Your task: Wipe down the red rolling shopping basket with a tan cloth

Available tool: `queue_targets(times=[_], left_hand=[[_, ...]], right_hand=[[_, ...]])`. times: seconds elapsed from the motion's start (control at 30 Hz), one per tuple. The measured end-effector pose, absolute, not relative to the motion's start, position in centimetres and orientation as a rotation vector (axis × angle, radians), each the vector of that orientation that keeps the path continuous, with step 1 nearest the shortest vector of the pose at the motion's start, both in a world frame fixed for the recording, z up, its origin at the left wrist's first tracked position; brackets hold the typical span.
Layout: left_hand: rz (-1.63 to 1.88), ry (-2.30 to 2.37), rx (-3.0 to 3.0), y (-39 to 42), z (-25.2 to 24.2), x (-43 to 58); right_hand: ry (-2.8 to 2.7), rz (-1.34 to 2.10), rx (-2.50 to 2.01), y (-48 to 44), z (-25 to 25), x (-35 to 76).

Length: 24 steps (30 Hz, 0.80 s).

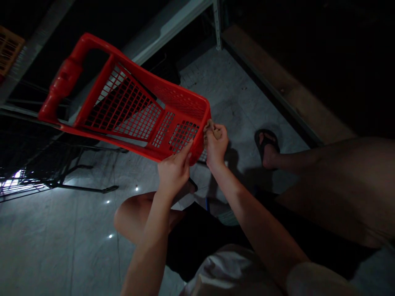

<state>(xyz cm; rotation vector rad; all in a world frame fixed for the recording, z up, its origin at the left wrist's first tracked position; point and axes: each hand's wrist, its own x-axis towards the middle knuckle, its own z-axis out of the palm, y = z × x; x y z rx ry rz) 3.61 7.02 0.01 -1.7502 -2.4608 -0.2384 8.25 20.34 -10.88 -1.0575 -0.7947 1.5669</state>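
A red plastic shopping basket (129,107) with a mesh wall and a thick handle at its far left end is held tilted in the air over the floor. My left hand (174,168) grips its near rim from below, fingers wrapped on the edge. My right hand (216,144) is closed on a small brownish wad, maybe a cloth (212,129), pressed against the basket's right corner. I am seated with knees bent, in dark shorts.
Pale tiled floor (55,230) lies below. A black wire rack (37,164) stands at left, a metal shelf frame (173,24) behind the basket, and a wooden shelf board (290,90) at right. My sandalled foot (268,146) rests on the tiles.
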Motion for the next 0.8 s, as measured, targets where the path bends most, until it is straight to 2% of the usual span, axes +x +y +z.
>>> queue_targets(times=[0.1,0.27,0.37,0.6,0.7,0.8], left_hand=[[-0.255,-2.45,-1.737,7.2,-0.1,3.5],[-0.301,-2.413,-1.745,7.2,0.2,3.3],[-0.31,-2.409,-1.784,7.1,0.4,3.1],[-0.299,-2.437,-1.789,6.8,0.6,3.3],[-0.305,-2.445,-1.769,6.7,0.6,3.2],[-0.311,-2.448,-1.759,6.5,0.7,2.8]], right_hand=[[-0.849,1.571,-1.079,16.8,-10.4,9.2],[-0.843,1.797,-1.027,8.3,-10.6,10.6],[-0.829,1.708,-1.094,9.5,-10.9,9.7],[-0.811,1.375,-1.132,21.2,-10.3,6.9],[-0.891,1.403,-1.09,17.9,-10.2,7.8],[-0.905,1.579,-1.06,12.0,-10.5,9.2]])
